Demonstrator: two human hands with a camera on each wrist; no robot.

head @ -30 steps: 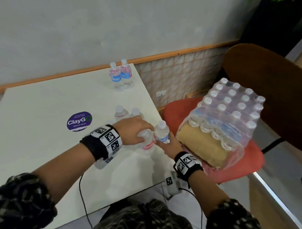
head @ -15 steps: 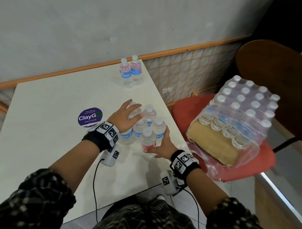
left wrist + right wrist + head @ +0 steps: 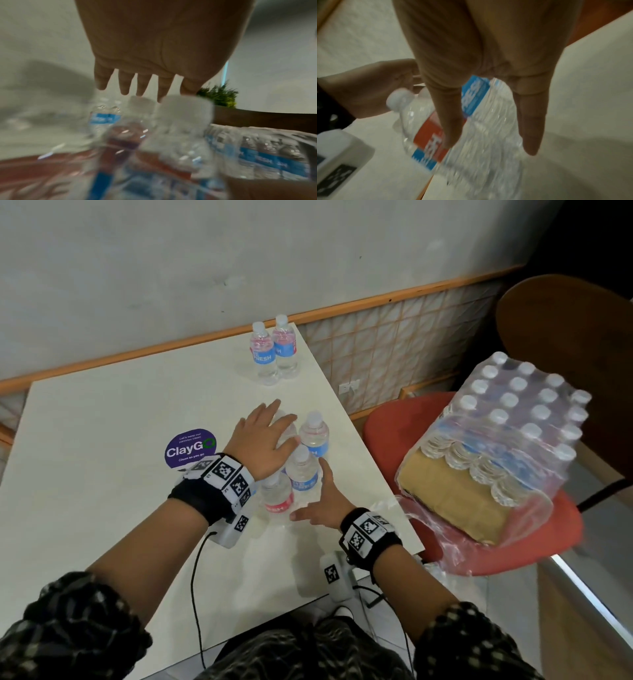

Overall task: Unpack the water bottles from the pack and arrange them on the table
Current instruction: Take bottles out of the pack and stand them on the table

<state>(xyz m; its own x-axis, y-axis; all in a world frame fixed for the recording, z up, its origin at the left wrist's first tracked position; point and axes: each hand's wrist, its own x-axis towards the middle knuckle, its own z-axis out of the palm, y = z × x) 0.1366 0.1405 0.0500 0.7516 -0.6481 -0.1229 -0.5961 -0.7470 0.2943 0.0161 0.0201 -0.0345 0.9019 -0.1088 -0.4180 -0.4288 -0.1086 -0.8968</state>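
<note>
Bottles (image 3: 301, 470), clustered upright on desk (image 3: 102, 525): left hand (image 3: 262, 440) spread flat over caps, right hand (image 3: 320, 501) spread against sides, apparently squaring the group; pack (image 3: 496, 453) on chair.

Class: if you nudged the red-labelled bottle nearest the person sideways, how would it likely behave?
The red-labelled bottle stands tall on a narrow base, so it may tip. It looks full, probably heavyish. Neighbouring bottles would likely block it.
</note>
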